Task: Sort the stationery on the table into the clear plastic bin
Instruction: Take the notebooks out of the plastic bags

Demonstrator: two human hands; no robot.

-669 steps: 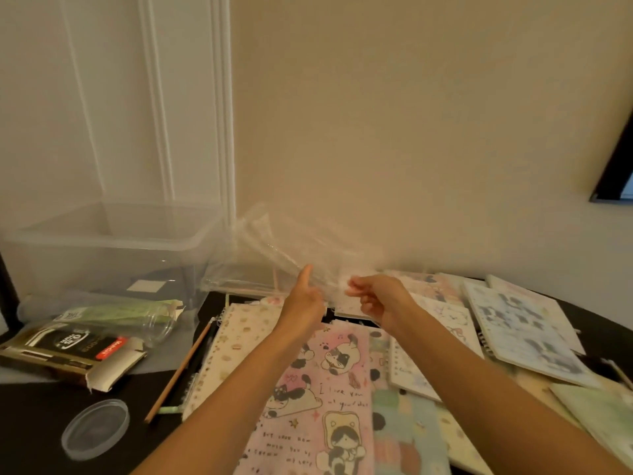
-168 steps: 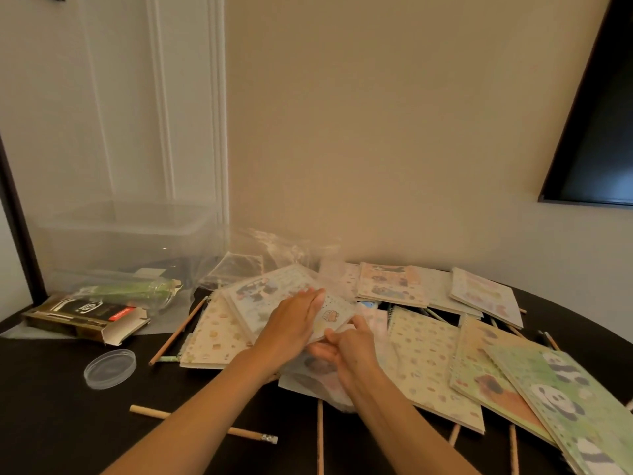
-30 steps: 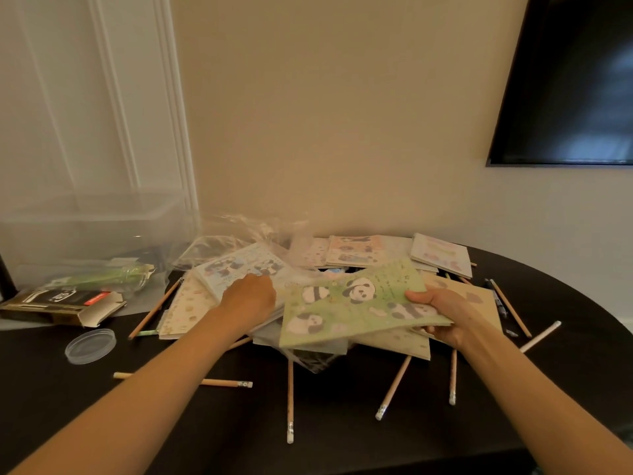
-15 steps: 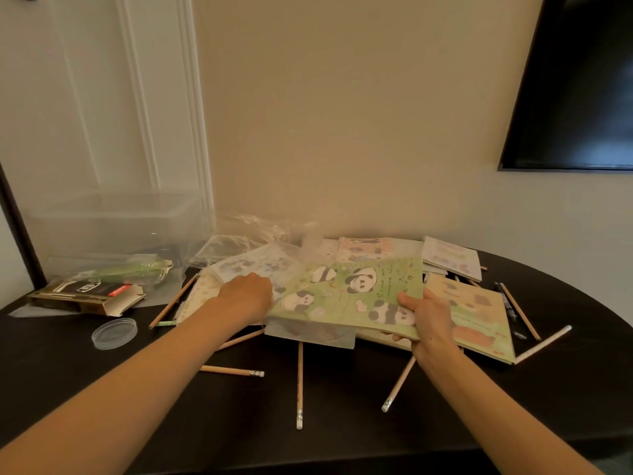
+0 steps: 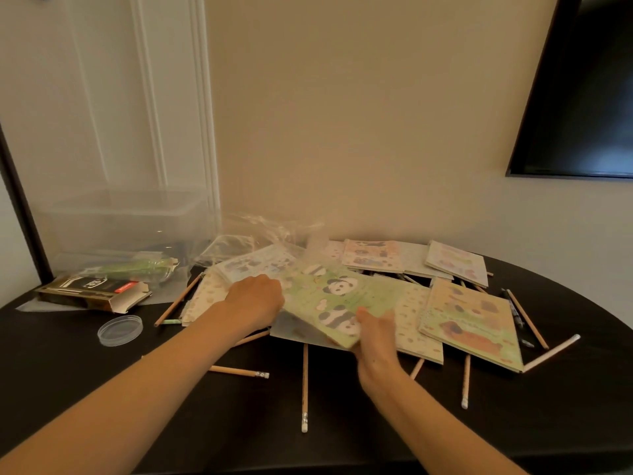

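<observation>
A person's two bare arms reach from the bottom of the frame over a dark round table (image 5: pixel 342 440). At centre, the right hand (image 5: pixel 375 332) grips the near edge of a green panda notebook (image 5: pixel 337 299), fingers closed around it; the notebook is tilted, its near edge raised off the pile. The left hand (image 5: pixel 255 299) lies knuckles-up at the notebook's left edge, on a heap of patterned notebooks; whether it grasps anything cannot be told. Just right of centre lies an orange-and-green notebook (image 5: pixel 471 323), with more notebooks (image 5: pixel 373 257) along the wall behind. Wooden pencils (image 5: pixel 304 389) lie scattered on the table in the lower centre and right. The clear plastic bin (image 5: pixel 126 224) stands at the left of the frame against the wall, well apart from the panda notebook. In front of it lie an opened black-and-gold carton (image 5: pixel 92 293) and a clear round lid (image 5: pixel 120 330). Crumpled clear wrapping (image 5: pixel 260 231) sits between bin and notebooks.
</observation>
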